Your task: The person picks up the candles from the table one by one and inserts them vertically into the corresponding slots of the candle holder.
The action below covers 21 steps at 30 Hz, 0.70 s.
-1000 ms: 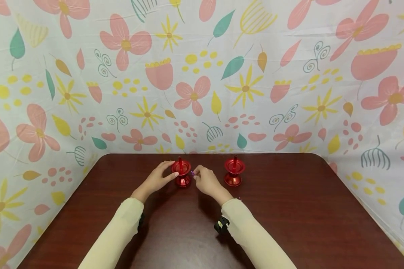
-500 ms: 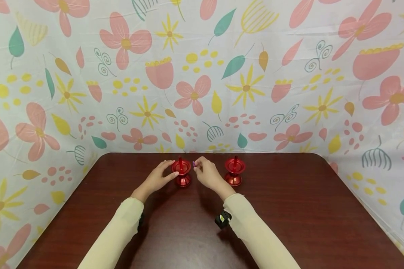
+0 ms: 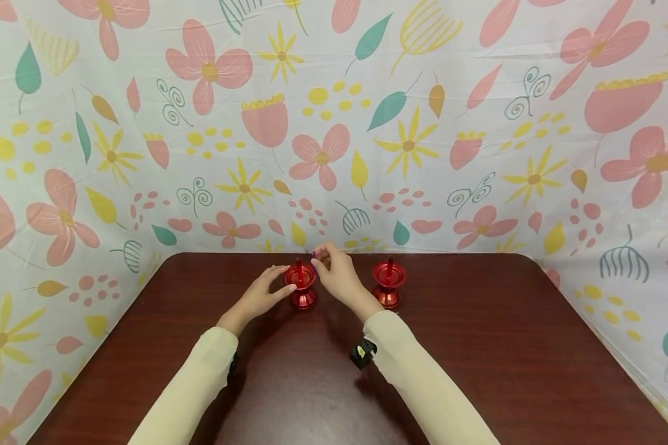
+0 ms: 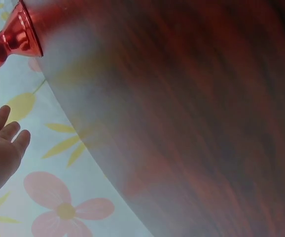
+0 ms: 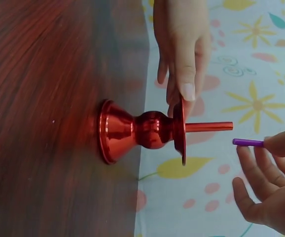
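A shiny red pedestal stand (image 3: 304,296) with a shallow dish and an upright rod stands left of centre in the head view. My left hand (image 3: 261,293) holds its dish rim, thumb on the near side and fingers on the far side. In the right wrist view, my right hand (image 5: 275,182) pinches a short thin purple stick (image 5: 248,142) between thumb and fingers. The stick is beside the tip of the rod (image 5: 211,126), with a gap between them. The left wrist view catches only part of my left hand (image 4: 4,143) below the stand.
A matching red stand (image 3: 387,296), also with an upright rod, is to the right of my right hand. Both stand on a glossy dark brown table (image 3: 506,346). A flower-patterned cloth (image 3: 334,142) rises behind the table and along its sides.
My right hand has risen from beside the stand's lower part to the height of its rod tip, carrying the purple stick. The left hand has stayed at the rim.
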Available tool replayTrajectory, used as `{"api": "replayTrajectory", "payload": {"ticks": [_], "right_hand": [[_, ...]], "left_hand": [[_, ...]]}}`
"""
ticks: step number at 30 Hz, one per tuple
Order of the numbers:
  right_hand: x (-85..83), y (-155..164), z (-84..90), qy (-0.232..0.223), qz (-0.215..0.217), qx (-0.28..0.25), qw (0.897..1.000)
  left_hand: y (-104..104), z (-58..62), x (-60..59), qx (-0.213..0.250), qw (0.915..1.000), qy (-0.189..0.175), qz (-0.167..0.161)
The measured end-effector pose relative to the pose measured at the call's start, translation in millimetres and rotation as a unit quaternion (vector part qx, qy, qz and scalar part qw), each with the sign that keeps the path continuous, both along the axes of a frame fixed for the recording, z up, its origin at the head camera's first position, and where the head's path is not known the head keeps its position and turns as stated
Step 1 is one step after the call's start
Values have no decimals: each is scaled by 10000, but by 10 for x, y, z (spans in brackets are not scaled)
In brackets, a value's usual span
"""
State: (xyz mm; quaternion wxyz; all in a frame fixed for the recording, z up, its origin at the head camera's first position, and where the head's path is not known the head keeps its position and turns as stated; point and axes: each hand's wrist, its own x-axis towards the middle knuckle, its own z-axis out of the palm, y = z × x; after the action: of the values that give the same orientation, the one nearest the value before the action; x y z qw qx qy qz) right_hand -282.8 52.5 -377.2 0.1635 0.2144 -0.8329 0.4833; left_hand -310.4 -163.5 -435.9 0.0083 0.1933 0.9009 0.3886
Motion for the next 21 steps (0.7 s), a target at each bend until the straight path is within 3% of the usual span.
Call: {"api": "replayTrajectory", "payload": {"ticks": [11, 21], "right_hand": [[-141, -165, 81, 206, 361, -256, 9988], [-229, -224, 64, 190, 233, -33, 9995]], "left_hand": [[-14, 9, -20, -9, 10000, 52, -37], [-11, -6, 0, 7, 10000, 17, -36]]}}
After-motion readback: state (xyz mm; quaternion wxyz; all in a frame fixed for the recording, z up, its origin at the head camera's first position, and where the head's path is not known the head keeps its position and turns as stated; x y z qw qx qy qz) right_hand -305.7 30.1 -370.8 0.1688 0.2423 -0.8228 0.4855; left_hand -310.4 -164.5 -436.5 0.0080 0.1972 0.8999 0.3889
